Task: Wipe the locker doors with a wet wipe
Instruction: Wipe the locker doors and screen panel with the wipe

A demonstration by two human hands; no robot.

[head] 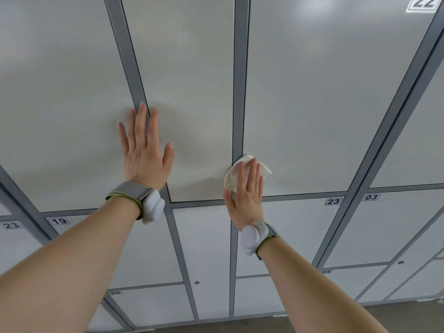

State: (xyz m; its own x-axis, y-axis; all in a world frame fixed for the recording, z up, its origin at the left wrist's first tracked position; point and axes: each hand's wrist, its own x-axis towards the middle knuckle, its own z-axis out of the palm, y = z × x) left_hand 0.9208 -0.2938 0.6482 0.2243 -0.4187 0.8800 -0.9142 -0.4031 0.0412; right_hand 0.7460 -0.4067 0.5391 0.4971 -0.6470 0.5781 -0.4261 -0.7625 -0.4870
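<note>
Hands flat: right hand (pixel 245 186) presses wet wipe (pixel 236 174) on locker door (pixel 324 104), left hand (pixel 144 152) bare.

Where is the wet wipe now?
Right of centre in the head view, the wet wipe is pressed under the right hand on a locker door's lower left corner.

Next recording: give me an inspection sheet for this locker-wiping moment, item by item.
Surface: grey locker doors in darker frames.
Job's things: white wet wipe pressed on a tall door's lower left corner.
Clutter: nothing seen.
Grips: left hand flat on the doors, empty; right hand flat, pressing the wipe.
Cables: nothing seen.
Surroundings: number labels, wrist devices on both arms, floor below.
</note>
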